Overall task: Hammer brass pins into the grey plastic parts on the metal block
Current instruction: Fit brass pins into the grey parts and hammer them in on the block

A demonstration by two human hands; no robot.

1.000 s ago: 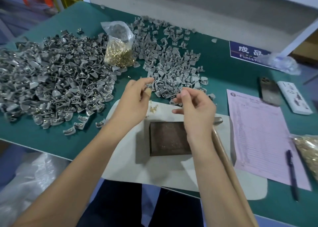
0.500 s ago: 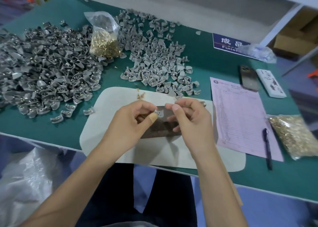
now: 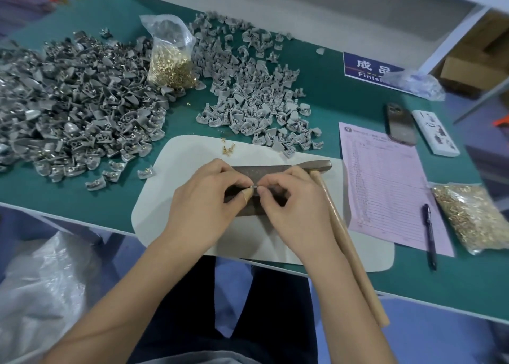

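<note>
Hands meet over the metal block [image 3: 249, 172], which lies on a pale mat [image 3: 176, 154] at the near edge of the green table [image 3: 325, 79]. The left hand [image 3: 205, 206] and right hand [image 3: 292, 209] both have fingers curled, thumb and forefinger tips pinched together on one small grey part [image 3: 254, 186] held just above or on the block; which, I cannot tell. Whether a pin is already in it is hidden by the fingertips.

A hammer [image 3: 341, 226] lies just right of the block, head beside its far corner, wooden handle running back under the right wrist and off the table edge. A few loose pins [image 3: 228, 149] sit on the mat beyond the block. More parts lie in two heaps: a big pile [image 3: 74, 107] to the left and a smaller pile [image 3: 256, 99] behind the mat, with a bag of pins [image 3: 170, 63] between them and another bag [image 3: 471, 214] at far right.

The part looks light, stiff and small, likely to skid or tip on bare metal, so it wants pinching by its outer walls with the socket upward. The pin is tiny, smooth and probably easy to drop or bend; best held by the shank, near the head, and kept upright.
</note>
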